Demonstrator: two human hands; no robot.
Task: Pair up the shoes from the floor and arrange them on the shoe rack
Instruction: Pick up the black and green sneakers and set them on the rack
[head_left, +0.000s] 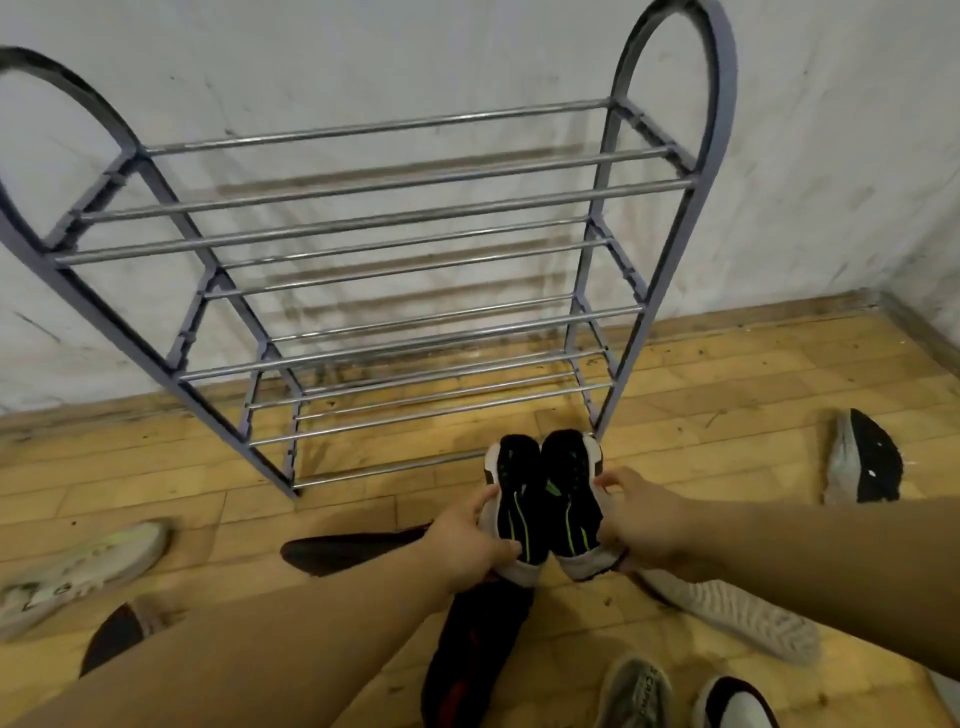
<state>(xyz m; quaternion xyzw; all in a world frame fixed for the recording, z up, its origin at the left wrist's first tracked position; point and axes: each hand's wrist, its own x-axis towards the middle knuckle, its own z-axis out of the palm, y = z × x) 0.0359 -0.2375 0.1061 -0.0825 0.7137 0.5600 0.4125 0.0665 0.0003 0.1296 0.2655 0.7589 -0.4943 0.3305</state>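
Observation:
I hold a pair of black sneakers with white soles and green stripes side by side, toes pointing at the rack. My left hand (467, 540) grips the left sneaker (511, 499) and my right hand (641, 514) grips the right sneaker (569, 493). They hover just in front of the lowest tier of the purple shoe rack (363, 223), whose chrome bars carry no shoes.
Loose shoes lie on the wooden floor: a pale sneaker (78, 571) at left, a dark one (124, 631) below it, black shoes (343, 551) (472, 654) under my arms, a white sneaker (737, 618), grey (636, 691) and black-white (735, 701) ones at bottom, an overturned one (862, 457) at right.

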